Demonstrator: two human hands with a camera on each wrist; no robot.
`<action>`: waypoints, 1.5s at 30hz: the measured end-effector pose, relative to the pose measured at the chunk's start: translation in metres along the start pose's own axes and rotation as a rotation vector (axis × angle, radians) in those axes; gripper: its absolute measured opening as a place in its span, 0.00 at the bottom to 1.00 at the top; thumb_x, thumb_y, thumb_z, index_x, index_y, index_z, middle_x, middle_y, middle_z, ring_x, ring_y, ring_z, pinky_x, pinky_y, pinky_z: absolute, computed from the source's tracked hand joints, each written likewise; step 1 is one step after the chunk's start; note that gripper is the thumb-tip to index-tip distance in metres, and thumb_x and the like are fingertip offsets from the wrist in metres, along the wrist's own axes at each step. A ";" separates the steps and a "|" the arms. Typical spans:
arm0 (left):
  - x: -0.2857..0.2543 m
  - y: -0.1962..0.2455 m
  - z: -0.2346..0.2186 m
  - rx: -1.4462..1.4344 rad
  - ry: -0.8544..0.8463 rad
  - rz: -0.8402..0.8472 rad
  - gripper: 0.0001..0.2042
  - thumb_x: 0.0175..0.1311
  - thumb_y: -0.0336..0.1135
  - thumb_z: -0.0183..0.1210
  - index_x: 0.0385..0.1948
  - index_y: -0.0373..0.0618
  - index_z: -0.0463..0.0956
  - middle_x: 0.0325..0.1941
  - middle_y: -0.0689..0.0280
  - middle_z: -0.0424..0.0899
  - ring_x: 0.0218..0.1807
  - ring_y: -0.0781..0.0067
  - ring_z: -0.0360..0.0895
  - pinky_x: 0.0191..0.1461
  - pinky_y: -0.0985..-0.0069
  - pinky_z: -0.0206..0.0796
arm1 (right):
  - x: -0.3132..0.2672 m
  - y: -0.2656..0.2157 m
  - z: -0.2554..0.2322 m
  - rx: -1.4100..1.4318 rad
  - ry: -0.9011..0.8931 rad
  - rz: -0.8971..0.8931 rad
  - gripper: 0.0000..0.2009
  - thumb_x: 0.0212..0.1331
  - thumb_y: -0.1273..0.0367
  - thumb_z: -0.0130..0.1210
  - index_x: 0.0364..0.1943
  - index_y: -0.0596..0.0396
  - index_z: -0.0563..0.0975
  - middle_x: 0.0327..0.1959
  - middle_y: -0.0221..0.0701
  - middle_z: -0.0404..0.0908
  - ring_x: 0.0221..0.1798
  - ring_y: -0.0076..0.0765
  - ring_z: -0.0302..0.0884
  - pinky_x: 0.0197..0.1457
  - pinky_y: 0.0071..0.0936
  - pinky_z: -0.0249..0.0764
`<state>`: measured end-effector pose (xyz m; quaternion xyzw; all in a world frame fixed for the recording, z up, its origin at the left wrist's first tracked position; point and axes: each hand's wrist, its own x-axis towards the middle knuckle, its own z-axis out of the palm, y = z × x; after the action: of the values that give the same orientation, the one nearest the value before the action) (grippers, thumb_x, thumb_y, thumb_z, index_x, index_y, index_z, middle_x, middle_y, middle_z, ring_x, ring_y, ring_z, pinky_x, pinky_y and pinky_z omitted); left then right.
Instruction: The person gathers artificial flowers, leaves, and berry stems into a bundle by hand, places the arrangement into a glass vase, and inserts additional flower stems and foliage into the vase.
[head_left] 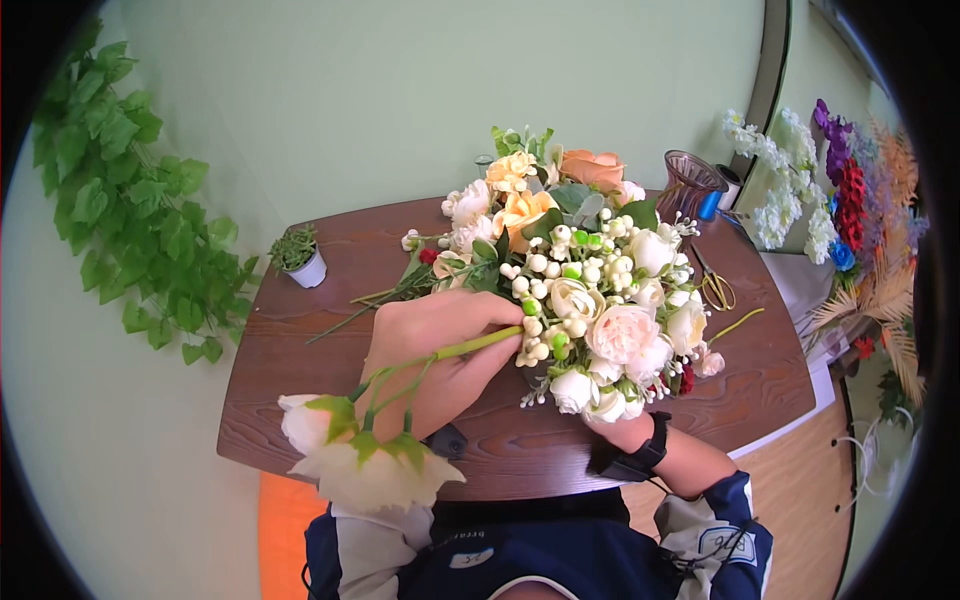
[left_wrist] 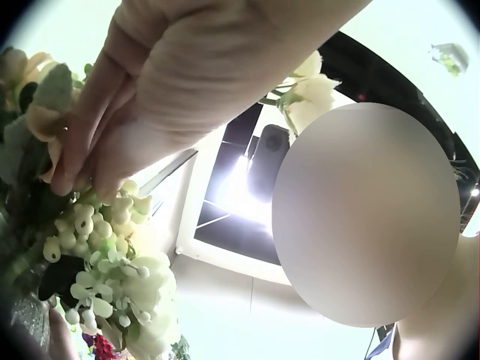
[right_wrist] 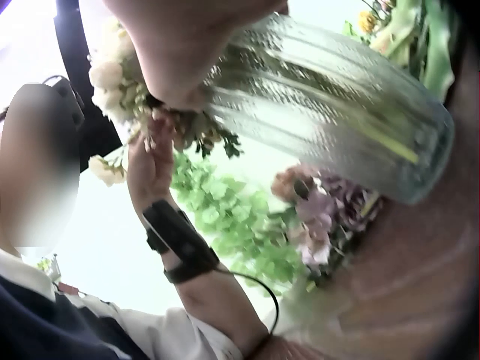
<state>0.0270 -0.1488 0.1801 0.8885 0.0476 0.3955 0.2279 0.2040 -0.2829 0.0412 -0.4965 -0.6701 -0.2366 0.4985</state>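
In the head view my left hand [head_left: 430,350] pinches the green stem [head_left: 470,346] of a cream-white flower [head_left: 380,470], whose blooms hang back toward me. Its fingertips are in at the left side of the bouquet [head_left: 600,300], beside white berries [head_left: 545,270]. The left wrist view has these fingers [left_wrist: 112,142] among leaves and berries. My right hand [right_wrist: 180,52] grips a ribbed clear glass vase [right_wrist: 322,97] near its mouth, and the vase leans with stems inside. From above, the blooms hide most of the vase and much of the right hand [head_left: 620,430].
Scissors [head_left: 715,280] and a cut green stem [head_left: 738,325] lie on the dark wooden table [head_left: 300,400] at right. An amber glass vase [head_left: 692,180] stands behind. At left are a small potted plant [head_left: 298,255] and loose flower stems [head_left: 350,318]. More flowers [head_left: 850,210] stand beyond the right edge.
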 end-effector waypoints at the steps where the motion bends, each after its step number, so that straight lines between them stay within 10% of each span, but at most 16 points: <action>1: 0.000 0.001 0.000 -0.015 0.001 -0.030 0.05 0.49 0.26 0.63 0.29 0.42 0.80 0.25 0.62 0.81 0.26 0.66 0.79 0.29 0.75 0.71 | 0.001 0.000 0.000 -0.013 -0.017 -0.017 0.12 0.51 0.73 0.55 0.41 0.62 0.78 0.43 0.40 0.79 0.41 0.39 0.79 0.48 0.35 0.75; 15: -0.001 0.003 0.009 -0.093 -0.042 -0.139 0.03 0.49 0.26 0.60 0.26 0.42 0.78 0.18 0.61 0.78 0.20 0.64 0.78 0.25 0.74 0.69 | 0.035 -0.028 -0.003 -0.323 -0.275 -0.241 0.17 0.43 0.74 0.55 0.41 0.65 0.78 0.41 0.44 0.78 0.40 0.49 0.78 0.48 0.36 0.73; 23: -0.002 0.000 -0.001 -0.174 -0.060 -0.153 0.06 0.57 0.18 0.53 0.33 0.28 0.78 0.32 0.56 0.84 0.33 0.73 0.84 0.36 0.81 0.76 | 0.019 -0.014 -0.010 -0.369 -0.421 -0.238 0.16 0.45 0.76 0.52 0.42 0.65 0.77 0.44 0.42 0.78 0.43 0.46 0.77 0.48 0.36 0.73; 38: 0.008 -0.006 0.020 -0.207 0.081 0.003 0.05 0.64 0.22 0.50 0.34 0.31 0.74 0.30 0.63 0.78 0.22 0.81 0.75 0.23 0.86 0.64 | 0.029 -0.020 -0.012 -0.294 -0.212 -0.204 0.17 0.44 0.77 0.53 0.43 0.64 0.76 0.41 0.42 0.79 0.40 0.51 0.77 0.49 0.37 0.73; 45: 0.010 -0.005 0.014 -0.074 -0.120 -0.046 0.04 0.53 0.20 0.52 0.29 0.37 0.74 0.24 0.58 0.75 0.25 0.59 0.73 0.27 0.70 0.64 | 0.024 -0.014 -0.008 -0.218 -0.238 -0.170 0.16 0.42 0.78 0.53 0.40 0.64 0.77 0.41 0.41 0.79 0.40 0.50 0.77 0.48 0.38 0.73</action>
<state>0.0443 -0.1474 0.1763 0.9002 0.0394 0.3375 0.2722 0.1951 -0.2847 0.0681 -0.5137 -0.7341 -0.2889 0.3372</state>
